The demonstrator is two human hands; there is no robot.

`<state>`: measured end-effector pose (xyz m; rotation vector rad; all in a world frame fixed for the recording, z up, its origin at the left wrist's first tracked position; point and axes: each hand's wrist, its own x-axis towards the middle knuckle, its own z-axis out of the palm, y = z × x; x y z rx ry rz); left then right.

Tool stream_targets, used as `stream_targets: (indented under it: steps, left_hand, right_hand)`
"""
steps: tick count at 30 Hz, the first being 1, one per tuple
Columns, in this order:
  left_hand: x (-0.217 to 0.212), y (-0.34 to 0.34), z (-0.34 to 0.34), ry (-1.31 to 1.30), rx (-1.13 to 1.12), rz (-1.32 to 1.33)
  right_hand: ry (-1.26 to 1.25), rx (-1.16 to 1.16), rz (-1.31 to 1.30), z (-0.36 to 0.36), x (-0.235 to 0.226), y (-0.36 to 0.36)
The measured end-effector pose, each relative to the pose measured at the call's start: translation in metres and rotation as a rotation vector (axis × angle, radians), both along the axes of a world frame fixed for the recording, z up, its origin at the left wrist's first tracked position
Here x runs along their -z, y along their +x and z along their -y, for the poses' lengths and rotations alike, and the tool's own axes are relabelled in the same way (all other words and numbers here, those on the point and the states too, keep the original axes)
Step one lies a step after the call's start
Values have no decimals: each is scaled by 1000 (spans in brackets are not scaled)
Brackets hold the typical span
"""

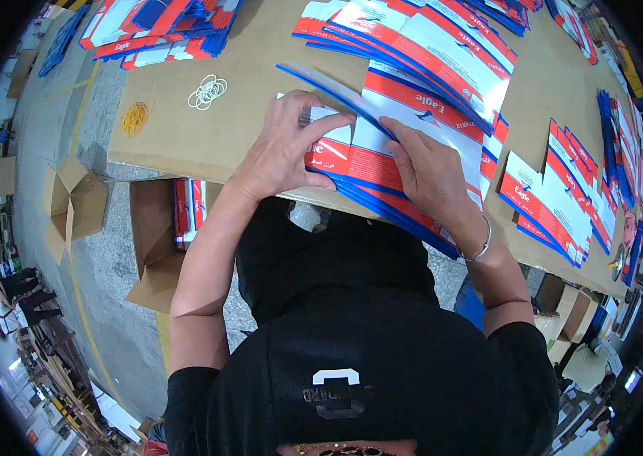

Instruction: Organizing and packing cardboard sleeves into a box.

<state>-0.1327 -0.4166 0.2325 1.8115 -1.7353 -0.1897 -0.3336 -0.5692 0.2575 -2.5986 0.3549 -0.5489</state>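
A red, white and blue printed flat carton (371, 159) lies at the table's near edge, on other flat cartons. Its left end sits in the curve of my left hand (283, 144), which clasps it with index finger and thumb spread wide across the print. My right hand (431, 171), with a bangle on the wrist, pinches the blue edge of a raised panel (336, 90) between thumb and fingers. That panel stands tilted up from the layers below. Part of the carton is hidden under both hands.
Piles of similar flat cartons (420, 38) lie beyond my hands, at the far left (165, 34) and at the right (557, 190). White rubber bands (207, 92) and yellow ones (136, 119) rest on the table. Below stands an open brown box (156, 228) holding cartons; another box (74, 201) is on the floor.
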Motion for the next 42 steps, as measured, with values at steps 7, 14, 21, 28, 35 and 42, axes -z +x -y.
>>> stream_targets:
  steps: [7, 14, 21, 28, 35, 42]
  left_hand:
    - [10, 0, -5, -130, 15, 11]
    - [19, 2, -11, -164, 18, 64]
    - [25, 2, -13, -204, 13, 115]
    - [36, 4, -14, -284, 11, 64]
    - [-2, -4, -3, -76, 44, 179]
    - [-40, -19, 15, 262, 108, 389]
  right_hand:
    - [0, -4, 37, 1, -1, 0]
    - [10, -14, 45, 1, 1, 2]
    - [41, -7, 11, 2, -4, -2]
    - [1, 1, 40, -1, 2, -1]
    - [-18, 0, 66, 1, 4, -2]
    - [-10, -2, 23, 2, 3, -1]
